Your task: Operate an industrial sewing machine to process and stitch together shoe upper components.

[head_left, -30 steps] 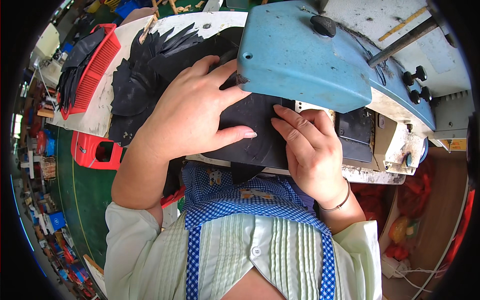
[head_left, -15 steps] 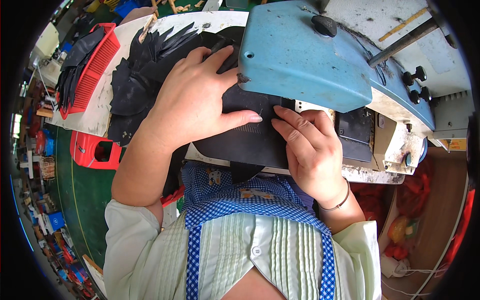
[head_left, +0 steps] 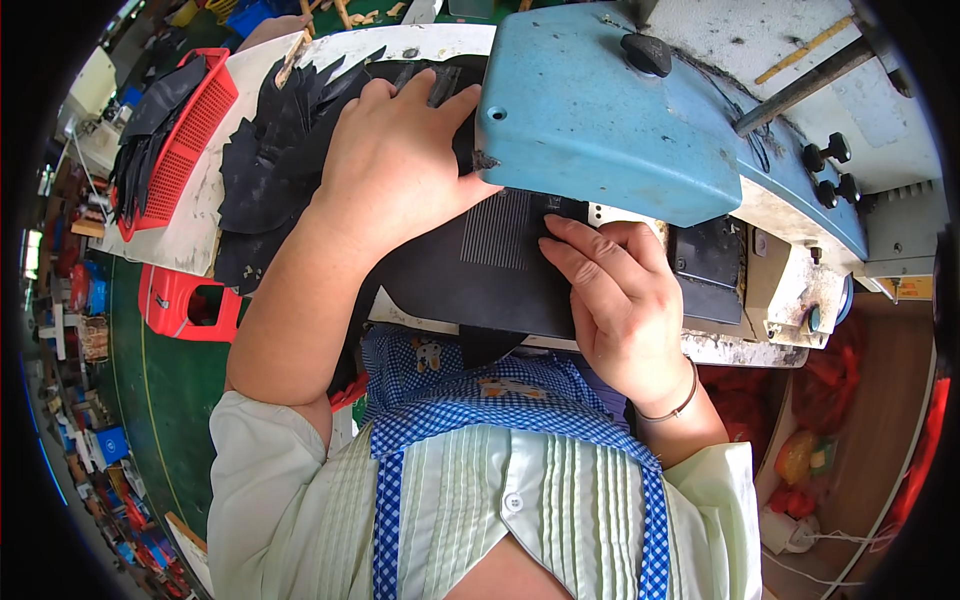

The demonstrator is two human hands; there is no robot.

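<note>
A black, smooth, leather-like sheet [head_left: 430, 290] lies under the front of a blue-covered machine [head_left: 610, 120]. It carries a band of fine parallel light lines [head_left: 495, 235]. My left hand [head_left: 395, 160] lies over its far left part with fingers spread, thumb beside the machine's cover. On the right edge of the sheet, my right hand [head_left: 625, 300] has two fingertips pressed down close together, the other fingers curled; its thumb is mostly hidden. The machine's working point is hidden beneath the cover.
Loose black pieces [head_left: 260, 180] are heaped on the white table [head_left: 340, 45] to the left. Beyond them, a red basket [head_left: 190, 150] holds more black pieces. A red stool [head_left: 185, 300] stands on the green floor [head_left: 165, 400]. Black knobs [head_left: 830, 150] stick out of the machine at right.
My left hand has slid away from me, its thumb drawing back off the lines, so more of the band shows. The right hand has barely moved.
</note>
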